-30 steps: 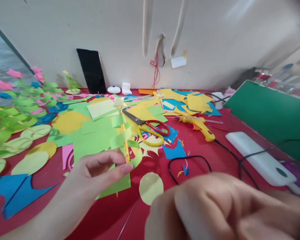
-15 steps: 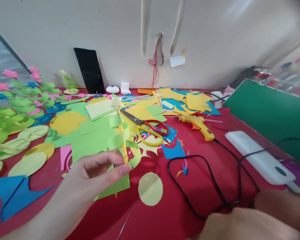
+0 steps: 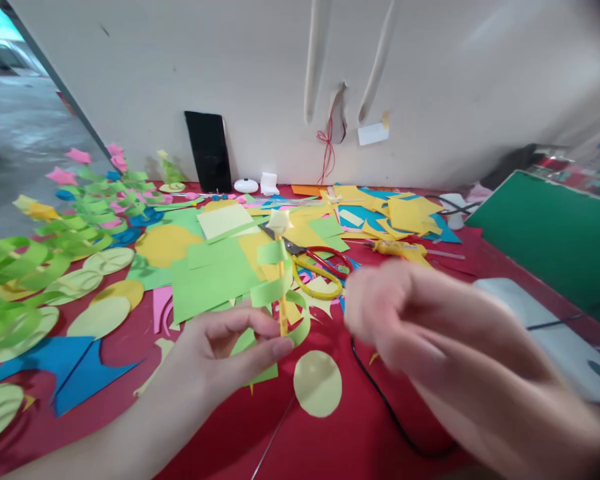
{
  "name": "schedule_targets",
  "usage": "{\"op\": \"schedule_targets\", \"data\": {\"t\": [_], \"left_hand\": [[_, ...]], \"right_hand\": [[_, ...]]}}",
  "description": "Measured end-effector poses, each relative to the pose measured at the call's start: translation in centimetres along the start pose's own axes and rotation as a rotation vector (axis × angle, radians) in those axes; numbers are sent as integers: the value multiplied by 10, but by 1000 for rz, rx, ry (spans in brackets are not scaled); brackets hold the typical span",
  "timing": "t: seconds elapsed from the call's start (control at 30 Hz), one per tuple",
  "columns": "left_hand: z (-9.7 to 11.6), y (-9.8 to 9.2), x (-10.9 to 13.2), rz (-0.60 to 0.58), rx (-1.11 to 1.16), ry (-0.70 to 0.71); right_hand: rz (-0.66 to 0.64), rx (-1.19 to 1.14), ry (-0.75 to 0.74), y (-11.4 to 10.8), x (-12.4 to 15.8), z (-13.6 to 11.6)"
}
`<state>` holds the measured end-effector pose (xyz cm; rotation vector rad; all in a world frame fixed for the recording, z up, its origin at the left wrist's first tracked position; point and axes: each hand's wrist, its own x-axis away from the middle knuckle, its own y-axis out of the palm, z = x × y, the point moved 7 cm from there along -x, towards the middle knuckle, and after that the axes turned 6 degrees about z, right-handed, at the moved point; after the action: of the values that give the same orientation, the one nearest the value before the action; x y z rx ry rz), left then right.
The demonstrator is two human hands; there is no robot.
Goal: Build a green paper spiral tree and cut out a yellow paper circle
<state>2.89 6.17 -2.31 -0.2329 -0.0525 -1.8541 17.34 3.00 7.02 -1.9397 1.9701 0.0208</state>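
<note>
My left hand (image 3: 245, 347) pinches the lower end of a yellow paper stick (image 3: 283, 300) between thumb and fingertips. A light green paper strip (image 3: 270, 292) spirals around the stick, and a pale star (image 3: 279, 222) tops it. The stick stands nearly upright above the table. My right hand (image 3: 400, 320) is raised to the right of it, blurred by motion, its fingers bent; whether they hold anything cannot be made out. Below and between the hands lies a pale yellow paper circle (image 3: 318, 384). Scissors (image 3: 320, 267) with red and yellow handles lie behind the stick.
A yellow glue gun (image 3: 399, 251) lies partly behind my right hand. A white power bank (image 3: 580, 363) and a black cable (image 3: 387, 400) are at the right, beside a green board (image 3: 545, 233). Finished paper spirals (image 3: 80, 220) crowd the left. A phone (image 3: 208, 152) leans on the wall.
My right hand has come up from the lower right corner toward the paper stick, now covering part of the glue gun. The view has shifted left; my left hand keeps its pinch.
</note>
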Motion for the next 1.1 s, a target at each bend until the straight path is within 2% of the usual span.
{"op": "schedule_targets", "data": {"t": [0.17,0.27,0.47,0.63,0.77,1.1], "left_hand": [[10,1,2,17,-94,146],[10,4,3,-1,-159,184],[13,7,6,-5,-263,244],[14,11,5,-47,-284,253],[17,9,3,-26,-262,270],[12,8,-1,-85,-197,182]], "right_hand": [[18,-6,6,-6,-28,25],[-28,-41,53,-3,-31,34],[-95,-125,150,5,-29,37],[-82,-159,189,5,-28,41],[-63,-189,204,1,-26,43],[-49,-168,190,0,-28,45]]}}
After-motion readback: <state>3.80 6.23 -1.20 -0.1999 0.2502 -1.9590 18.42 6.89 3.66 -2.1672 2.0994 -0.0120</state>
